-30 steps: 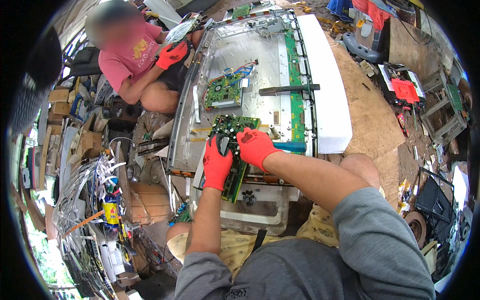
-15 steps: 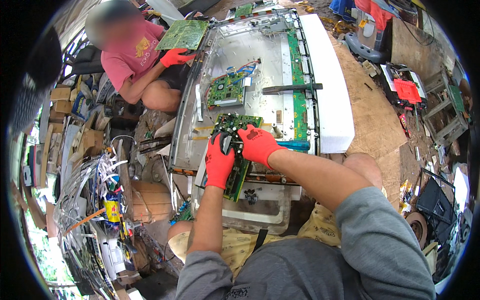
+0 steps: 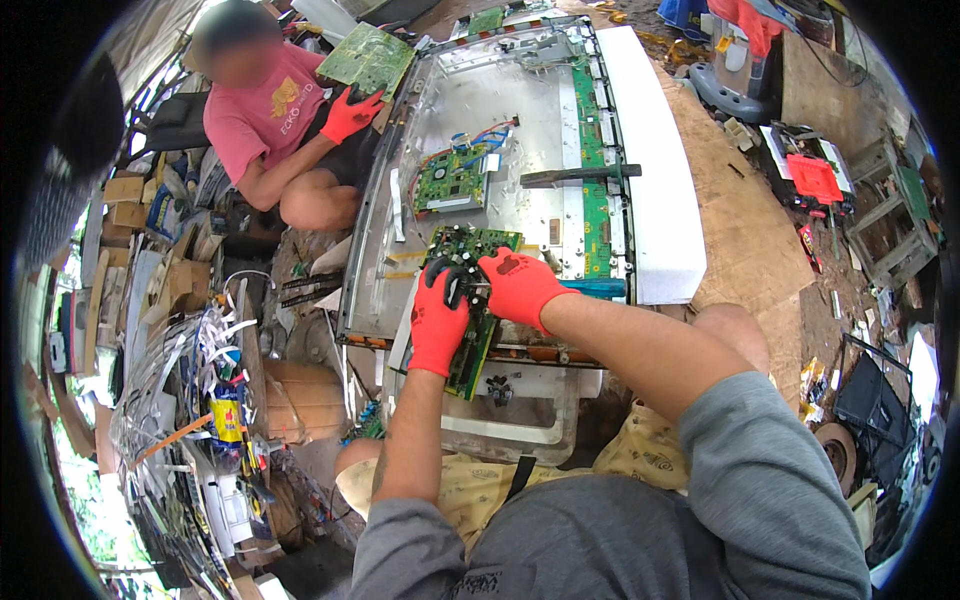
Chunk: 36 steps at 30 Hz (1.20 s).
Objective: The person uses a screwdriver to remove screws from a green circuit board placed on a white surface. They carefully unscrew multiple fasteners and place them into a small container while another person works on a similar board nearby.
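Note:
A long green circuit board point(image 3: 468, 368) rests across the near edge of the metal-backed flat panel point(image 3: 540, 110). My left hand point(image 3: 440, 318), in a red glove with dark fingertips, is closed on the board's left side. From the right, my right hand point(image 3: 522, 288), gloved the same way, reaches onto the board with curled fingers close to the left fingertips. What its fingertips pinch is hidden. Beside the right wrist lies a blue bar-like thing point(image 3: 597, 288). A second green circuit board point(image 3: 452, 182) with red and blue wires lies farther up the panel.
A dark hammer-like tool point(image 3: 580, 176) lies across the panel. White foam point(image 3: 655, 180) runs along the panel's right side. At far left, a co-worker's red-gloved hand point(image 3: 352, 115) holds another circuit board point(image 3: 370, 60). Scrap strips point(image 3: 190, 400) pile up at left; a red-and-black case point(image 3: 812, 178) sits at right.
My left fingers have shifted slightly on the board, while my right hand stays nearly in place. The co-worker's hand has changed its hold on the other board.

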Available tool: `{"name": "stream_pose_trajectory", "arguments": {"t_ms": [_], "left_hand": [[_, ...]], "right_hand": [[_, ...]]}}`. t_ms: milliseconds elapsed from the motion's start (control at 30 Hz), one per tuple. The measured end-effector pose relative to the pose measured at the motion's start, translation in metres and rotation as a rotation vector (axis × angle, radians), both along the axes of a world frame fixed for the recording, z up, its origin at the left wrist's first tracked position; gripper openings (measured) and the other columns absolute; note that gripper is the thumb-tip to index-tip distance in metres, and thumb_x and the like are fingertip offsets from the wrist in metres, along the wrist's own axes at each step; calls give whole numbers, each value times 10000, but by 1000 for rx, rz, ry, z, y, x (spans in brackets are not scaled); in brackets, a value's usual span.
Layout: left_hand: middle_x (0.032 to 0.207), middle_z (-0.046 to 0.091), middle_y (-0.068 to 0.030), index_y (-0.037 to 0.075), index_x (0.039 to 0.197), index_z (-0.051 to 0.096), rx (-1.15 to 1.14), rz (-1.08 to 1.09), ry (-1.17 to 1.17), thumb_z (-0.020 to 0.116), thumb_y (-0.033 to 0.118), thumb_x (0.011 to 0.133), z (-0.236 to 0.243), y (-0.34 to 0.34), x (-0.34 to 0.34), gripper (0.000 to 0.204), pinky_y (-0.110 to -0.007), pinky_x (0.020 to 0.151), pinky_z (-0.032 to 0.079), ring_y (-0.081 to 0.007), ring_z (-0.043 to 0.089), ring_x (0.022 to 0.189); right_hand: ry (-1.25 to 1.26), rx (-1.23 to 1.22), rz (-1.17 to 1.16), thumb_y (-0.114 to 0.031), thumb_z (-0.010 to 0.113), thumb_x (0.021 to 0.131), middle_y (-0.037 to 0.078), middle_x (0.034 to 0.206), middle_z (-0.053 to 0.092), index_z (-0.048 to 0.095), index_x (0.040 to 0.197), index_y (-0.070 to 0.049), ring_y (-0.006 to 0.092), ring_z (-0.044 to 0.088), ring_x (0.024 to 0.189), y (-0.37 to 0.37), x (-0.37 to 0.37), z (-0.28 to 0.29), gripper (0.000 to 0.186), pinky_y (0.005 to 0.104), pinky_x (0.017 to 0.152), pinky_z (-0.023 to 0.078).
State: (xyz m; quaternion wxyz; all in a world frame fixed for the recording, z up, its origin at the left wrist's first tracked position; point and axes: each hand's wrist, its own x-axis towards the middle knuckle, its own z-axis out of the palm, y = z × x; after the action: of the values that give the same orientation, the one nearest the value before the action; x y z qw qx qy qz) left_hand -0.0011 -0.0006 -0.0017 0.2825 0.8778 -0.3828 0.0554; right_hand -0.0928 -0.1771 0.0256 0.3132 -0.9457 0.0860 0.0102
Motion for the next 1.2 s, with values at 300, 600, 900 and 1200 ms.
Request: {"name": "stream_pose_trajectory", "arguments": {"t_ms": [300, 600, 900, 1200], "left_hand": [[1382, 588, -163, 72, 1148, 716, -79, -164, 211, 744, 63, 818, 11, 14, 11, 331, -414, 1109, 436, -344, 547, 1310], [1369, 625, -140, 42, 941, 727, 198, -151, 67, 803, 72, 751, 61, 34, -20, 206, -446, 1109, 438, -377, 518, 1343], [1363, 627, -119, 113, 1005, 723, 332, -329, -4, 796, 128, 771, 79, 100, -117, 245, -541, 1100, 414, -412, 506, 1339], [1158, 698, -168, 36, 1166, 723, 36, 238, 103, 736, 72, 858, 131, 176, -39, 310, -400, 944, 530, -358, 672, 1069]], "right_hand": [[-50, 57, 27, -185, 640, 849, 200, 1257, 616, 612, 1247, -87, 391, 627, 1172, -7, -8, 11, 411, 472, 979, 522], [-62, 111, 178, -167, 629, 844, 202, 1131, 643, 635, 1126, -76, 392, 633, 1119, -18, -27, 36, 296, 463, 957, 514], [-280, 234, 138, -168, 654, 859, 226, 1160, 663, 614, 1260, -27, 424, 636, 1102, -39, -59, 70, 427, 471, 947, 518], [-197, 211, 177, -82, 650, 849, 225, 1069, 653, 625, 1185, -30, 433, 634, 1030, -36, -72, 92, 341, 464, 895, 523]]}}
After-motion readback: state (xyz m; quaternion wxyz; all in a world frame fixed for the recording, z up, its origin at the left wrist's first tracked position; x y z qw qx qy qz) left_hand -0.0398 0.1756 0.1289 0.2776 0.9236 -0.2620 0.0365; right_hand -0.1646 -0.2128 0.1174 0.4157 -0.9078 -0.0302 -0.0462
